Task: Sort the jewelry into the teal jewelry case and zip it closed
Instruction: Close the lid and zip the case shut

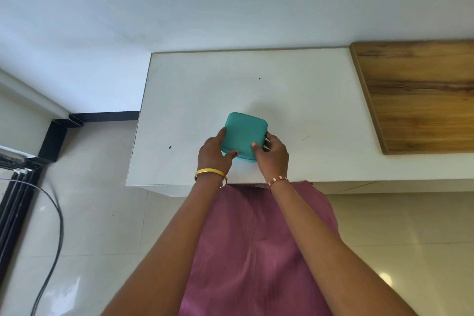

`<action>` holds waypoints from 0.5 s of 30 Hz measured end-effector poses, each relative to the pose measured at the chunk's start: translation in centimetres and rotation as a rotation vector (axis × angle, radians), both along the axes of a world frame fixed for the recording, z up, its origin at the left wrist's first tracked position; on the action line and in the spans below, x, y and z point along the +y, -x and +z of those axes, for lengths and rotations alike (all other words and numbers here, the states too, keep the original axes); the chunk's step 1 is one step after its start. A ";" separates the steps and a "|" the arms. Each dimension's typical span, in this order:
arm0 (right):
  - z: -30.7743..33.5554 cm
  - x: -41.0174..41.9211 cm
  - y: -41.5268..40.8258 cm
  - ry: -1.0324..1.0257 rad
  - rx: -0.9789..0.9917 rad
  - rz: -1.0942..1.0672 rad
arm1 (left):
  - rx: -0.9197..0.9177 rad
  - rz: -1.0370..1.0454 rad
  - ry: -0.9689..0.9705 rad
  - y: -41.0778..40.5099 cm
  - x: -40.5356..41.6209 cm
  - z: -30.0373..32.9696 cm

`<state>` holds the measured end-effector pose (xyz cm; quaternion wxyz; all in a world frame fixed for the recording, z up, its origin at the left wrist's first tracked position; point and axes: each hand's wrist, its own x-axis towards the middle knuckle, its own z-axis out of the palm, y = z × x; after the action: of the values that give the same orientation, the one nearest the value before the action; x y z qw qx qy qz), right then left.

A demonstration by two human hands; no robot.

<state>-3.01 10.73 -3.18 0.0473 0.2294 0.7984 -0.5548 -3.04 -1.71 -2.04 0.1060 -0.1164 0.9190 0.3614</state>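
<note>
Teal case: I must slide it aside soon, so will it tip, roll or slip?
The teal case looks low, square and flat-lidded, so it probably won't tip or roll. Its skin looks smooth on the smooth white table, so it may slide easily. Both the left hand and right hand steady it.

I see a white counter (256,79) against a plain pale wall (205,2); wood-grain panel (420,95) at its right end. Glossy cream tile floor (102,213), black skirting (107,116), black cable (57,213) at left.
</note>
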 end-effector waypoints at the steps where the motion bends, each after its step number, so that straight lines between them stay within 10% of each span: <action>1: -0.1 -0.1 -0.2 -0.025 -0.005 0.041 | -0.006 0.028 -0.014 0.0 0.0 0.0; 15: 0.9 0.3 0.5 -0.166 -0.056 0.251 | -0.056 0.063 -0.039 0.9 -1.1 0.8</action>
<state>-3.51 11.08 -2.29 0.1195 0.1461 0.8622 -0.4701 -3.91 -2.76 -1.20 0.1224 -0.1532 0.9043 0.3792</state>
